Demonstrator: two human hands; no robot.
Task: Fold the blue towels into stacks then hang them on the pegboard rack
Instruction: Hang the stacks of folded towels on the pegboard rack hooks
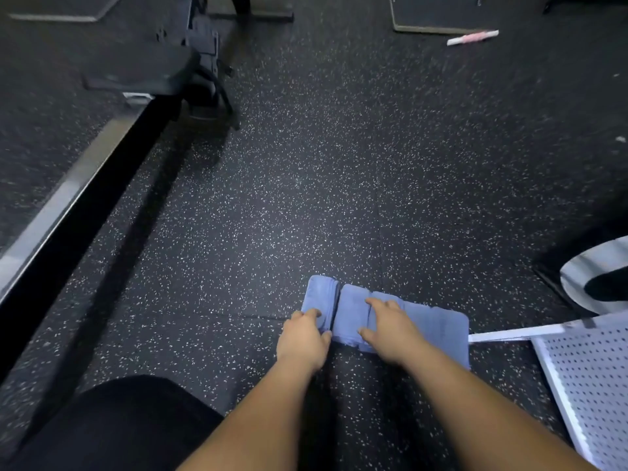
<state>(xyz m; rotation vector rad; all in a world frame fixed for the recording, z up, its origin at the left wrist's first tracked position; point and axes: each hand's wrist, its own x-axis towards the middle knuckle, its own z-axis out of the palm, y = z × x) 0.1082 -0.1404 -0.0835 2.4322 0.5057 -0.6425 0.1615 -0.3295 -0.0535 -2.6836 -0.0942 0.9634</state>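
I see 2 folded towels on the speckled floor (306, 181) near the white pegboard rack (591, 375) - a narrow blue towel (321, 294) beside a wider blue towel (431, 329). The right hand (390, 334) lies flat and released on the wider one; the left hand (302, 339) touches the narrow one - its grasp I cannot tell.

Floor (323, 181) ahead open.
Pegboard rack (591, 375) crowds the right, just beside the towels (431, 324); metal rail (68, 198) bounds the left.
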